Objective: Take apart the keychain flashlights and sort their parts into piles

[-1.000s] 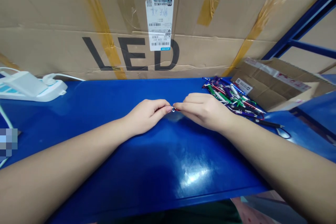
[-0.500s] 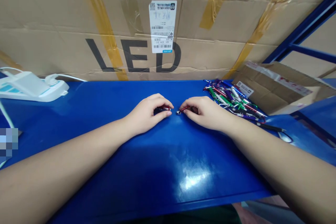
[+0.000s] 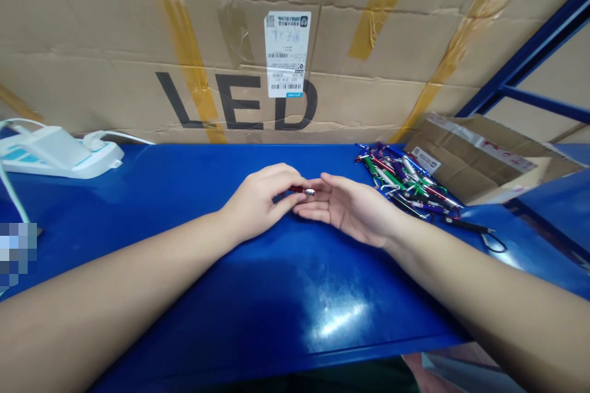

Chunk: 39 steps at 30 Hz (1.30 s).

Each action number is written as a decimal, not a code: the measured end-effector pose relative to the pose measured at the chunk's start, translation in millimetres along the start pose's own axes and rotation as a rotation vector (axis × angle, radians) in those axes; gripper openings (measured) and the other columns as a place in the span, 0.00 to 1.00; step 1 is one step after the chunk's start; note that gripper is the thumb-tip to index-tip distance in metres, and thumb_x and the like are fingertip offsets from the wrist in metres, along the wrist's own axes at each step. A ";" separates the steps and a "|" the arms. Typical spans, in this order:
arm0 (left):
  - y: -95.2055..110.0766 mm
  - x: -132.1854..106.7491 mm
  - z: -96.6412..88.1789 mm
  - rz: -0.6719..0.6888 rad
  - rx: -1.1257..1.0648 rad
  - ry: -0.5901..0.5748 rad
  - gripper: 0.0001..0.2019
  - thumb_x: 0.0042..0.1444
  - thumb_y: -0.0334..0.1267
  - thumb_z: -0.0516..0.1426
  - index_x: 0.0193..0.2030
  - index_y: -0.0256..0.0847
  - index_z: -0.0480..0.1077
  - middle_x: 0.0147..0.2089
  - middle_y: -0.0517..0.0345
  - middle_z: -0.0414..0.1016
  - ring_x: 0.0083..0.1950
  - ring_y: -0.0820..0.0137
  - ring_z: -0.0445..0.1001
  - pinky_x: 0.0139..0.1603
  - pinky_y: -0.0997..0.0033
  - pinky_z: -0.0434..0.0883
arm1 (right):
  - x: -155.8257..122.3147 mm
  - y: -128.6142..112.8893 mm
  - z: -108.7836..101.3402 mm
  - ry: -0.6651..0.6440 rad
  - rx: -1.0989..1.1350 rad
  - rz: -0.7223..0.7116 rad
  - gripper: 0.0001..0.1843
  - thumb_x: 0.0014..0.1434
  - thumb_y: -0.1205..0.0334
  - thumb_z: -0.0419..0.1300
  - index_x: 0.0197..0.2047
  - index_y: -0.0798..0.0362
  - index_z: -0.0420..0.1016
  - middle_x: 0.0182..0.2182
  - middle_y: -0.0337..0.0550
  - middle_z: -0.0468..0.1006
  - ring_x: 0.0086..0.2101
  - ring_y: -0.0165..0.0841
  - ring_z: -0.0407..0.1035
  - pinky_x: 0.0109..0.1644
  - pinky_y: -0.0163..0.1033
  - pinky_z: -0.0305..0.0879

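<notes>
left hand [image 3: 260, 202] closed, thumb and fingers grasping a small red metal keychain flashlight [image 3: 300, 190] over the blue bench [image 3: 276, 295]. right hand [image 3: 345, 209] open and released, palm turned up, fingertips just beside the flashlight. right of the flashlight: a heap of multicoloured keychain flashlights [image 3: 405, 181], then a flattened cardboard box [image 3: 470, 163]. left of it: a white power strip [image 3: 58, 153]. beyond it: a taped cardboard carton [image 3: 230, 43] printed "led".
</notes>
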<state>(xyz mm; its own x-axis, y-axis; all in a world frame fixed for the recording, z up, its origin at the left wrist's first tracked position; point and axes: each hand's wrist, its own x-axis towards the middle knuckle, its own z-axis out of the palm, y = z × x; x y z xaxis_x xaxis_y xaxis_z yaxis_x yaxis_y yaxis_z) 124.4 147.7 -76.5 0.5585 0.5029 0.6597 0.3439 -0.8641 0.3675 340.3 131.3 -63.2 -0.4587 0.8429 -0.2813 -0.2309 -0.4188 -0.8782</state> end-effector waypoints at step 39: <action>-5.0 0.1 -1.8 -0.207 0.068 -0.120 0.09 0.65 0.30 0.57 0.46 0.40 0.78 0.48 0.52 0.83 0.49 0.64 0.80 0.53 0.63 0.76 | -1.9 -27.4 -37.7 0.076 -0.819 0.011 0.08 0.67 0.72 0.53 0.46 0.52 0.68 0.36 0.44 0.82 0.26 0.28 0.67 0.25 0.31 0.65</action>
<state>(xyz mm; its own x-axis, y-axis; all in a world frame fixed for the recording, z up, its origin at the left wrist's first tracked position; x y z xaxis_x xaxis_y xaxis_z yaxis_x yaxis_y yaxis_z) 121.4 152.0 -77.1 0.5551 0.6719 0.4904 0.5084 -0.7406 0.4393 379.8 153.9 -53.2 -0.3914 0.8731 -0.2908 0.4856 -0.0724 -0.8712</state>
